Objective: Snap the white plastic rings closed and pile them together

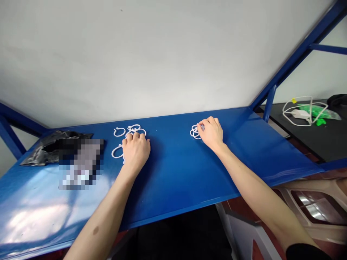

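Several white plastic rings [119, 132] lie loose on the blue shelf [176, 169] at its back left. My left hand [136, 148] rests palm down among them, fingers curled onto the rings at its tips. A small heap of white rings [194, 132] sits to the right. My right hand [210, 133] lies on the shelf beside that heap, its fingertips pinched on the rings at the heap's right edge.
A crumpled black plastic bag [51, 146] lies at the shelf's left, partly blurred out. Blue frame struts [292, 57] rise at the right. A black table [320, 137] beyond holds a white cable [296, 112] and green plastic [318, 113]. A white wall stands behind.
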`<state>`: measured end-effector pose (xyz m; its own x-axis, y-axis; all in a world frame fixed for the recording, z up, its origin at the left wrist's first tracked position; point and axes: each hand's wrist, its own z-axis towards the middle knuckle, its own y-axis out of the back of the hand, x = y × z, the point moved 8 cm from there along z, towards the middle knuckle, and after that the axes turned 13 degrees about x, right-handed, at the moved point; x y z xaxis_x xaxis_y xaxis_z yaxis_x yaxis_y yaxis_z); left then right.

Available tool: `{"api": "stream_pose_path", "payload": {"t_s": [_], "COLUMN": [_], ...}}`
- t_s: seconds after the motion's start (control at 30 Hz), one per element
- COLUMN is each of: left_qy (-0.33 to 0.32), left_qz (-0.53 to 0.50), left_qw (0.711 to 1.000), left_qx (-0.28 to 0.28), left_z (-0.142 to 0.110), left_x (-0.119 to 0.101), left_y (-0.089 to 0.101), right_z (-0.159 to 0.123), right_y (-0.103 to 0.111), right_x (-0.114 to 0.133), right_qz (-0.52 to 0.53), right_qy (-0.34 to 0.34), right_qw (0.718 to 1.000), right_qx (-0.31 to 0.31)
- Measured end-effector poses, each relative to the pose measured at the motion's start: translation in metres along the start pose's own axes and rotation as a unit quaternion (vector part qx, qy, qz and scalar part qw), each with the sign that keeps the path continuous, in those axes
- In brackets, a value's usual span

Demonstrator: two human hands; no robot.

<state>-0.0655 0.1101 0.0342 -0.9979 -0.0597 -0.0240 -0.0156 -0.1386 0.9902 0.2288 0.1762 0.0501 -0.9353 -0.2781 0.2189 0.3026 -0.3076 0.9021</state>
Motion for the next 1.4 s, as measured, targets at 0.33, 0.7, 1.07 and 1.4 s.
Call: {"api": "stream_pose_path", "payload": {"t_s": [0.33, 0.7, 1.07, 1.4], "left_qy": [-0.035, -0.260, -0.383, -0.180], "left_qz": [0.002, -0.193, -0.209, -0.467], "left_qw": [0.999, 0.937, 0.889, 0.863], "left_qx": [-0.041, -0.130, -0.138, 0.061], "left_z": [-0.001, -0.032, -0.060, -0.031], "left_x": [0.001, -0.059, -0.090, -0.064], "left_y": [0.004, 0.042, 0.043, 0.012], "right_z": [-0.011, -0.036, -0.046, -0.055], "right_y": [0.017, 0.014, 0.005, 0.016], "right_x": [0.004, 0.067, 0.077, 0.091], "right_qz": [0.008, 0.268, 0.379, 0.324], "right_qy": [0.027, 0.173, 0.162, 0.214], "right_qw": [0.998, 0.945, 0.906, 0.918], "right_qx": [-0.050, 0.076, 0.096, 0.082]}}
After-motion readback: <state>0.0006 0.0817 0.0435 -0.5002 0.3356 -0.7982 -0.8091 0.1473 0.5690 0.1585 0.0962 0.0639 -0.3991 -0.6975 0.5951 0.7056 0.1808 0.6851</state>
